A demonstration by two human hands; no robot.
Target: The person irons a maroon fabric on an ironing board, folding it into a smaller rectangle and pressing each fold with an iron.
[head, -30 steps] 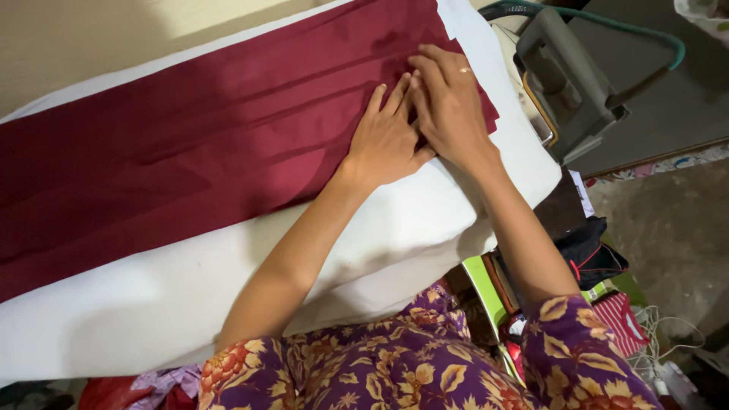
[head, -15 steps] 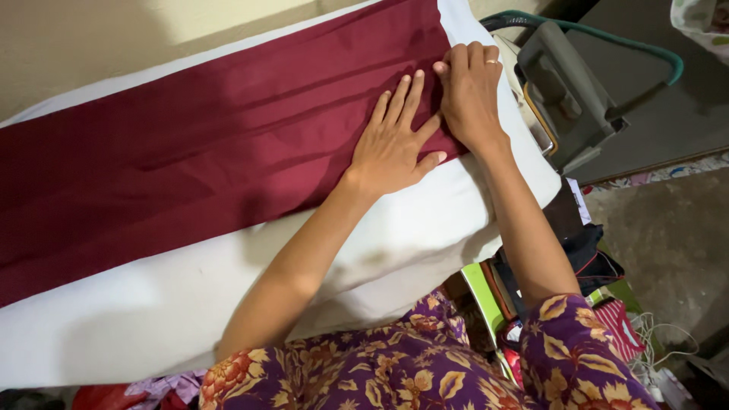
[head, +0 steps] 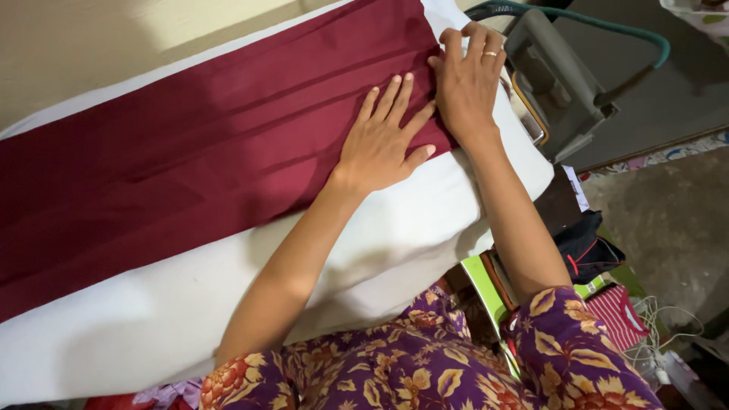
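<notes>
Two hands lie on one long maroon cloth point(head: 190, 159), which is spread flat along a white padded tabletop point(head: 152, 304) and runs from 8 o'clock up to 1 o'clock in the view. The cloth shows several pleats pressed along its length. The left hand point(head: 380, 140) is released, its palm and spread fingers flat on the pleats near the end of the cloth, probably to keep the folds from sliding. Just at 2 o'clock from it, touching it at the thumb side, the right hand point(head: 465, 80) rests on the short edge of the cloth with the fingers curled down. It seems to press or pinch this edge, but I cannot tell if it really grips it. At 3 o'clock from the right hand, beside the tabletop end, a grey iron point(head: 558, 83) with a green hose point(head: 600, 26) stands apart from the cloth, likely so it does not burn it.
</notes>
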